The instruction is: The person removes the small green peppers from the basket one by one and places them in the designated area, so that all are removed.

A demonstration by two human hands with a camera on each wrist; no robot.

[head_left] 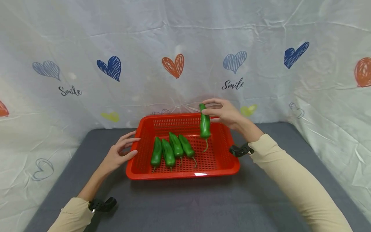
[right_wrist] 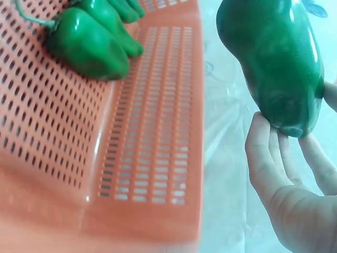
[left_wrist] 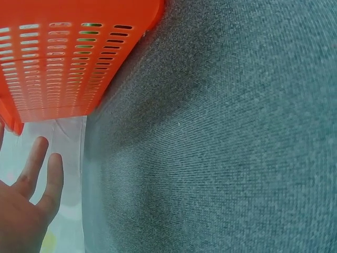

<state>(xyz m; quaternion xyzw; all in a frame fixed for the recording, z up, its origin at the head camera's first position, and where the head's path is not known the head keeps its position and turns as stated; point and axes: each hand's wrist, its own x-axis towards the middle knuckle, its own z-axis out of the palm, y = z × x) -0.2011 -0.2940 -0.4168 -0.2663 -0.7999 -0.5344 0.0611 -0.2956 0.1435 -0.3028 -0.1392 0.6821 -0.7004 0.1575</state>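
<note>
My right hand (head_left: pixel 221 112) pinches a long green pepper (head_left: pixel 204 124) by its tip end, above the right part of a red plastic basket (head_left: pixel 185 175). The pepper hangs with its stem downward; in the right wrist view the fingertips (right_wrist: pixel 259 126) press on the end of the green pepper (right_wrist: pixel 274 63). Several other green peppers (head_left: pixel 176 145) lie side by side in the left and middle of the basket, stems toward the front. At the basket's left rim is my left hand (head_left: pixel 119 153), fingers spread and relaxed; the left wrist view shows two straight fingers of the left hand (left_wrist: pixel 26 205) near the basket wall (left_wrist: pixel 58 68).
The basket stands on a table with a dark grey cloth (head_left: pixel 179 206). Behind it hangs a white sheet (head_left: pixel 145 42) printed with hearts, close to the basket's back rim. Each wrist wears a black strap (head_left: pixel 240 150).
</note>
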